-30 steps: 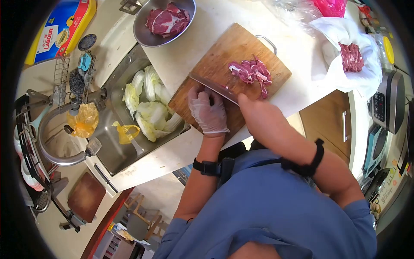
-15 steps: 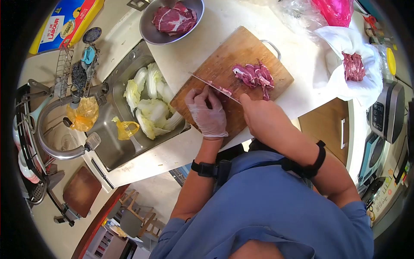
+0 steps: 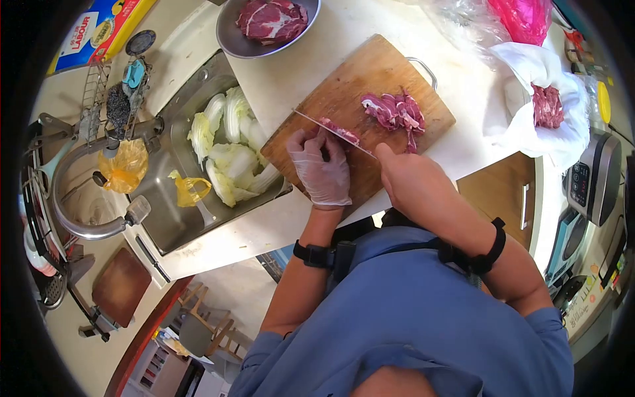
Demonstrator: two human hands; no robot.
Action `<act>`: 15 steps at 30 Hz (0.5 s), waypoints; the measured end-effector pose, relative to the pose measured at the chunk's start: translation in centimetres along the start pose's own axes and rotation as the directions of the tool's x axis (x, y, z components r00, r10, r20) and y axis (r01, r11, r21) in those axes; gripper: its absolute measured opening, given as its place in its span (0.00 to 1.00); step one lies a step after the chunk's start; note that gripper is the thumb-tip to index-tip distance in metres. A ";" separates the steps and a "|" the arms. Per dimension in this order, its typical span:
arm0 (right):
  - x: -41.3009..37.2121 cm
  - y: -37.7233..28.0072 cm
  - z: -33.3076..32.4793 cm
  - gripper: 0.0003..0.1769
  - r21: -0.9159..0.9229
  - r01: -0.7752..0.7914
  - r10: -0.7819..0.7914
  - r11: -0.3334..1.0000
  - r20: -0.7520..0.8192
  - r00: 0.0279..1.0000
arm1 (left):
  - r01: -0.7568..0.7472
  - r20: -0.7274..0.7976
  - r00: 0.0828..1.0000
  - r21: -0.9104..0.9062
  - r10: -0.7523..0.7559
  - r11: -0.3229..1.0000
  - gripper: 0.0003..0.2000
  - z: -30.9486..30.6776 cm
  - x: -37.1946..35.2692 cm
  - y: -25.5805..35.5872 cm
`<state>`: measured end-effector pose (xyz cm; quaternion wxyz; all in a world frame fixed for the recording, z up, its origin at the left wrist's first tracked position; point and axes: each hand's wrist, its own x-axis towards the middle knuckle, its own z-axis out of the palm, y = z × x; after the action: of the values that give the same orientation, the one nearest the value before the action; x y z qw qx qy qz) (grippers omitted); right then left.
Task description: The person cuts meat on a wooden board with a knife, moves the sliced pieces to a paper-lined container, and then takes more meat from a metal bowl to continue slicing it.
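Note:
My right hand (image 3: 403, 173) is closed around the handle of a kitchen knife (image 3: 362, 149), its narrow blade pointing to the upper left across a wooden cutting board (image 3: 357, 73). My left hand (image 3: 323, 171), in a clear plastic glove, has its fingers curled down on meat right beside the blade. Most of what lies under those fingers is hidden. Along the blade's far side lies a strip of cut red meat (image 3: 342, 132). Farther right on the board is a pile of sliced meat (image 3: 397, 114).
A metal bowl (image 3: 228, 36) with a large slab of meat stands behind the board. Cabbage pieces (image 3: 231, 159) and a yellow bag (image 3: 190, 190) sit in the sink (image 3: 165, 218). At right, a white bag (image 3: 516, 109) holds more meat, near a pink bag (image 3: 526, 16).
More cut meat shows along the blade's far side. The knife and both hands have shifted only slightly, and the whole view has moved a little.

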<state>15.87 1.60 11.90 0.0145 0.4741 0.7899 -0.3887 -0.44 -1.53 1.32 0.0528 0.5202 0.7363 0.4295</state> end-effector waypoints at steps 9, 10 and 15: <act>-2.1 -0.1 0.5 0.08 -0.097 -0.020 0.022 0.995 0.022 1.000 | 0.010 0.095 0.995 0.010 -0.011 1.000 0.18 0.3 -0.1 -0.3; -2.4 -0.1 0.4 0.08 -0.096 -0.025 0.027 0.995 0.023 0.999 | 0.005 0.102 0.995 0.010 -0.006 1.000 0.20 0.3 -0.1 -0.5; 0.0 -0.8 0.9 0.07 -0.078 -0.039 0.041 0.996 0.028 0.999 | 0.007 0.111 0.994 0.020 -0.009 1.000 0.21 0.5 0.0 -1.0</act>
<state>14.92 0.85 11.78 0.0526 0.4831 0.7944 -0.3643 -0.88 -1.33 0.31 0.0903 0.5409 0.7384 0.3925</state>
